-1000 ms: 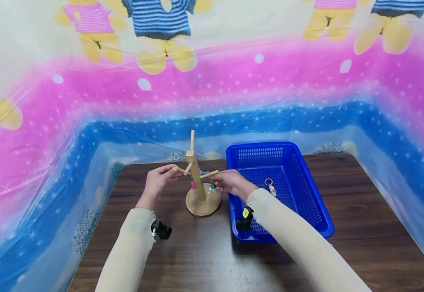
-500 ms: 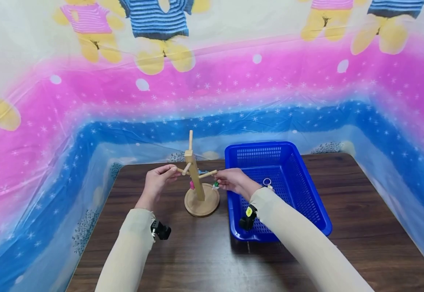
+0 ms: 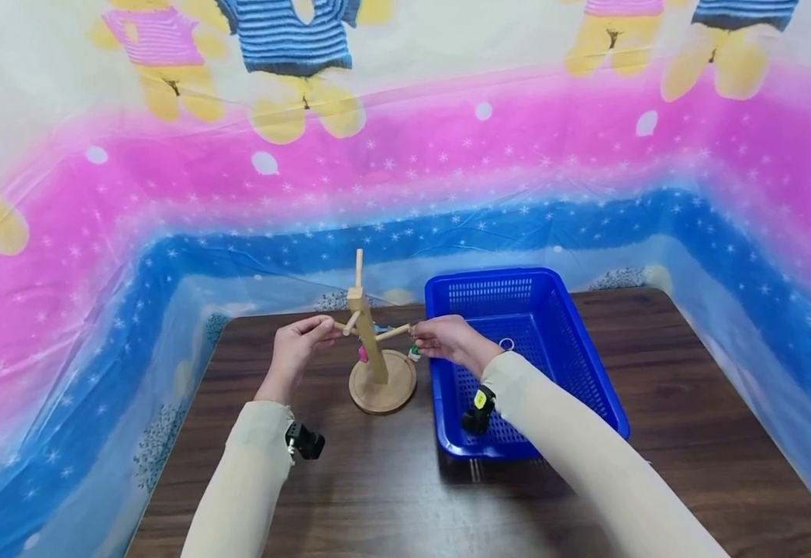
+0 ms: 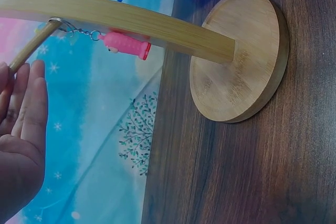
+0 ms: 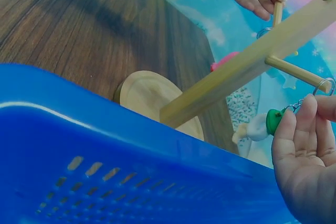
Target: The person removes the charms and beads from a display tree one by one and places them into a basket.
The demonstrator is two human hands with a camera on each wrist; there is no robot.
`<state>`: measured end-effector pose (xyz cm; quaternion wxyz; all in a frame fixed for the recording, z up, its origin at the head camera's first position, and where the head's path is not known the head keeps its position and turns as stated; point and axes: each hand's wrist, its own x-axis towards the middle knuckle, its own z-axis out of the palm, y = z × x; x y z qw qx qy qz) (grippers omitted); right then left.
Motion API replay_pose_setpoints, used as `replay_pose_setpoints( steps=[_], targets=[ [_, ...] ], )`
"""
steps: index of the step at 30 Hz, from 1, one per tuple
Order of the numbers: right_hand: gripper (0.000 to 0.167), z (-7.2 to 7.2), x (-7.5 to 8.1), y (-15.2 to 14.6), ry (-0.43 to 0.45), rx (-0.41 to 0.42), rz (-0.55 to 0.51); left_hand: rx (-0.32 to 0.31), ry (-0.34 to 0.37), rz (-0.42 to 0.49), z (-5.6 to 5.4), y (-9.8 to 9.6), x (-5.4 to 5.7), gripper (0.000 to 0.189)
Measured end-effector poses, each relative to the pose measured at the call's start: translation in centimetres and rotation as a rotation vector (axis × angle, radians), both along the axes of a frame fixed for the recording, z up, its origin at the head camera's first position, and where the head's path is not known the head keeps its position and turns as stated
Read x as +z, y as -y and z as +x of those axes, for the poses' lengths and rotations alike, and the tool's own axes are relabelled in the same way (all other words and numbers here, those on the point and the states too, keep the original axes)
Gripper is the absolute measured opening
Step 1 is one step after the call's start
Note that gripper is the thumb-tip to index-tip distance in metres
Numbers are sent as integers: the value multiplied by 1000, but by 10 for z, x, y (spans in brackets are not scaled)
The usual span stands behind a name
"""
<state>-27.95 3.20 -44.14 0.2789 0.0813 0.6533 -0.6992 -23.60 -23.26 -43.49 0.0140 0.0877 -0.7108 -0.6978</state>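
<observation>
A wooden peg stand with a round base stands on the table. My left hand pinches the end of its left peg. From that peg a pink figure keychain hangs by its ring close to the post. My right hand pinches a green-and-white keychain at the tip of the right peg. In the right wrist view its metal ring is at the peg's end; whether it still encircles the peg I cannot tell. Something light blue shows behind the post.
A blue plastic basket sits right of the stand, under my right forearm. Inside it, a key ring shows, partly hidden by my sleeve. The dark wooden table ends at a printed cloth behind.
My right hand has moved the green-and-white keychain outward along the right peg to its tip. The left hand keeps its grip on the left peg. The head view has shifted slightly.
</observation>
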Motion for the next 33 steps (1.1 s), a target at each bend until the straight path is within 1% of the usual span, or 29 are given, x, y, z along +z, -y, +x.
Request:
replay_pose_setpoints(
  steps=[2, 5, 13, 18, 20, 24, 27, 30, 33],
  targets=[
    [6, 0, 2, -2, -7, 2, 15, 3, 1, -4, 0, 1, 0, 38],
    [11, -1, 5, -5, -20, 10, 28, 4, 4, -7, -1, 1, -1, 38],
    [29, -4, 22, -20, -76, 47, 58, -1, 0, -13, -2, 1, -1, 37],
    [15, -5, 35, -31, -103, 60, 75, -9, 4, -31, -1, 1, 1, 38],
    [12, -5, 42, -36, -110, 65, 85, -13, 6, -42, 0, 0, 2, 39],
    [15, -5, 56, -46, -141, 87, 112, -8, 11, -54, -1, 1, 1, 40],
    [16, -5, 65, -54, -173, 119, 142, -4, 12, -50, -2, 1, 0, 38],
    [16, -6, 71, -63, -196, 158, 169, -7, 9, -42, -2, 1, 0, 36],
    [20, -7, 77, -72, -213, 198, 196, -14, 9, -37, -1, 1, 0, 35]
  ],
)
